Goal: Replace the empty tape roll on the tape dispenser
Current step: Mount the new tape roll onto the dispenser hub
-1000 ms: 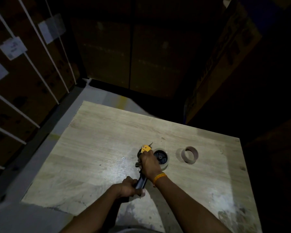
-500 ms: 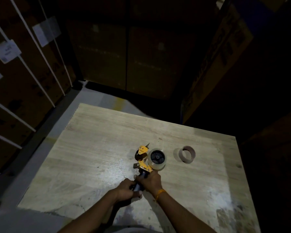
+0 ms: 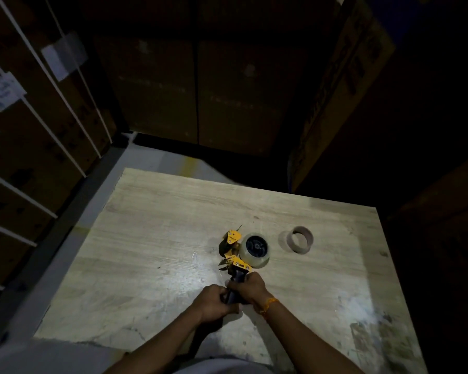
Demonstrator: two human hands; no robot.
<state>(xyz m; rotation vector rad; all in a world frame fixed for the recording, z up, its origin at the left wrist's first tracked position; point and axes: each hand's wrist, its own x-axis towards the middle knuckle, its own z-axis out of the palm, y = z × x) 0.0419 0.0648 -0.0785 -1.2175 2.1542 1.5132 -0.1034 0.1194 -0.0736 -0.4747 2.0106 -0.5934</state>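
Both hands — left hand [image 3: 210,300], right hand [image 3: 250,288] — clamp the yellow tape dispenser [image 3: 237,261]'s dark handle on grainy wooden table [image 3: 152,238].

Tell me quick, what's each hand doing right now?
Left hand: closed around the lower end of the tape dispenser handle.
Right hand: closed on the same handle, higher up.

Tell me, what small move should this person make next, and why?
Probably free the right hand to pull the tape end toward the front: a full clear tape roll already sits on the tape dispenser, the empty core lies aside, both hands grip the handle.
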